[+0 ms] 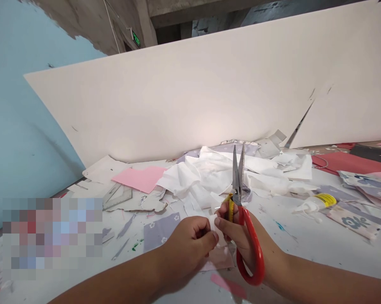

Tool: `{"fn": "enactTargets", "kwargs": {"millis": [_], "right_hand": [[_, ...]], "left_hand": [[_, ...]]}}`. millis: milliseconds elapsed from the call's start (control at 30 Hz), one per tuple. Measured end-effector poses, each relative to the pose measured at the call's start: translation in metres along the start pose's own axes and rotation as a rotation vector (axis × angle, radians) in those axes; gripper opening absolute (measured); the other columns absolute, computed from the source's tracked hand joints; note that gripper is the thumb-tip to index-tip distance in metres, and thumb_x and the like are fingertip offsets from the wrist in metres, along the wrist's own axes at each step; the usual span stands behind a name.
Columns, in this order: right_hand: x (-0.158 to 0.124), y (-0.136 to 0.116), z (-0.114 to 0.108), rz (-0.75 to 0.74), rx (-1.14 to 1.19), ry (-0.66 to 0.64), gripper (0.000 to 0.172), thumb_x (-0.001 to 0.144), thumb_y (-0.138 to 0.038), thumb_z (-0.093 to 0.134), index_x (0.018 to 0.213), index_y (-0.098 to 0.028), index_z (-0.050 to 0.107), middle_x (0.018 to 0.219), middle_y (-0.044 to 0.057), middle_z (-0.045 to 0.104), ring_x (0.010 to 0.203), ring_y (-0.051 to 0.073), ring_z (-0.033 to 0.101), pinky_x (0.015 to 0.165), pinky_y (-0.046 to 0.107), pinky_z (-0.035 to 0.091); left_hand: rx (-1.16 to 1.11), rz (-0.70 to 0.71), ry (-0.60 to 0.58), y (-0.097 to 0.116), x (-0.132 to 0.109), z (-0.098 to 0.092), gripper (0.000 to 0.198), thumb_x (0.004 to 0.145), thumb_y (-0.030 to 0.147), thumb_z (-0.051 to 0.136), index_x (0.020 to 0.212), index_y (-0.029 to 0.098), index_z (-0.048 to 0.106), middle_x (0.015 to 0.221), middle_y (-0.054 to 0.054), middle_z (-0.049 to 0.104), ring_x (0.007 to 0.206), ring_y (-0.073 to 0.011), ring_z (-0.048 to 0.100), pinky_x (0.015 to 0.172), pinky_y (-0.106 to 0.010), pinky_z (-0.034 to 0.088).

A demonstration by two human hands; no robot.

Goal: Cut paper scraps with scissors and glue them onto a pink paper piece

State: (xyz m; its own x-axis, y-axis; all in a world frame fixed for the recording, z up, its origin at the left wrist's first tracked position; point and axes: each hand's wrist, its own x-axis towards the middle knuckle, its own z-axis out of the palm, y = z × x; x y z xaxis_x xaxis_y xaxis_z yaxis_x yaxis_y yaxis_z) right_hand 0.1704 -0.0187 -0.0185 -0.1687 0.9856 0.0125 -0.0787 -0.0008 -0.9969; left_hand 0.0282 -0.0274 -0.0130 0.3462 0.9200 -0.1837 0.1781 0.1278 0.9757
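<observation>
Two bare forearms reach in from the bottom edge of the view, over a white worktable point(292, 253). The left hand point(190, 247) is closed in a tight pinch, thumb and bent fingers gripping one small white scrap point(219, 230). The right hand point(241, 228) is clenched around one pair of red-handled scissors point(238, 181), held upright with the steel blades parted in a narrow V and the tips pointing away from the person. The scrap sits just beside the right fingers, below the blades and not between them. A narrow yellow strip point(230, 207) is also pressed in the right hand (too small to tell exactly what it is).

Just beyond the blade tips lies one loose heap of crumpled white tissue point(203, 177). Around it are one pink sheet point(140, 178), one clear plastic set square point(117, 196), one glue bottle with a yellow band point(315, 203), one red sheet point(345, 162), and at least two lilac floral pieces, the nearer point(160, 232) close to the left hand. Some white tabletop shows between the right forearm and the glue bottle. Behind everything, a large white board point(190, 97) leans along the table's far edge.
</observation>
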Motion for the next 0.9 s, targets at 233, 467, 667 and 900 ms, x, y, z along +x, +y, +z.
{"fn": "enactTargets", "kwargs": {"millis": [233,467,667,900], "right_hand": [[0.003,-0.003,-0.004,-0.027,-0.033,-0.009,0.013,0.075,-0.023,0.054,0.076,-0.021,0.042,0.066,-0.006,0.042,0.059,0.010,0.038,0.059,0.025,0.034],[0.005,-0.009,-0.017,-0.060,-0.264,-0.102,0.031,0.073,-0.047,0.055,0.088,-0.022,0.045,0.072,-0.003,0.041,0.068,0.016,0.042,0.063,0.030,0.037],[-0.007,-0.028,-0.016,-0.026,-0.493,-0.285,0.052,0.070,-0.064,0.050,0.096,-0.019,0.050,0.091,0.005,0.049,0.086,0.024,0.046,0.074,0.039,0.041],[-0.020,-0.032,-0.001,0.052,-0.472,-0.362,0.060,0.071,-0.075,0.032,0.084,-0.020,0.050,0.075,0.001,0.046,0.067,0.016,0.043,0.062,0.030,0.043]], "left_hand": [[0.096,0.019,0.028,0.002,-0.002,-0.001,0.021,0.075,0.027,0.046,0.056,0.020,0.039,0.048,0.007,0.034,0.043,-0.0074,0.027,0.039,-0.020,0.021],[0.155,0.209,0.243,0.014,0.002,-0.026,0.023,0.078,0.031,0.050,0.058,0.018,0.047,0.053,0.003,0.047,0.053,-0.0097,0.041,0.054,-0.022,0.035],[0.034,0.316,0.440,0.022,0.002,-0.036,0.023,0.079,0.031,0.051,0.059,0.019,0.048,0.052,0.005,0.047,0.053,-0.0088,0.043,0.055,-0.021,0.036],[-0.007,0.414,0.529,0.027,-0.004,-0.035,0.026,0.078,0.034,0.054,0.058,0.019,0.047,0.053,0.006,0.048,0.052,-0.0077,0.043,0.054,-0.021,0.036]]}}
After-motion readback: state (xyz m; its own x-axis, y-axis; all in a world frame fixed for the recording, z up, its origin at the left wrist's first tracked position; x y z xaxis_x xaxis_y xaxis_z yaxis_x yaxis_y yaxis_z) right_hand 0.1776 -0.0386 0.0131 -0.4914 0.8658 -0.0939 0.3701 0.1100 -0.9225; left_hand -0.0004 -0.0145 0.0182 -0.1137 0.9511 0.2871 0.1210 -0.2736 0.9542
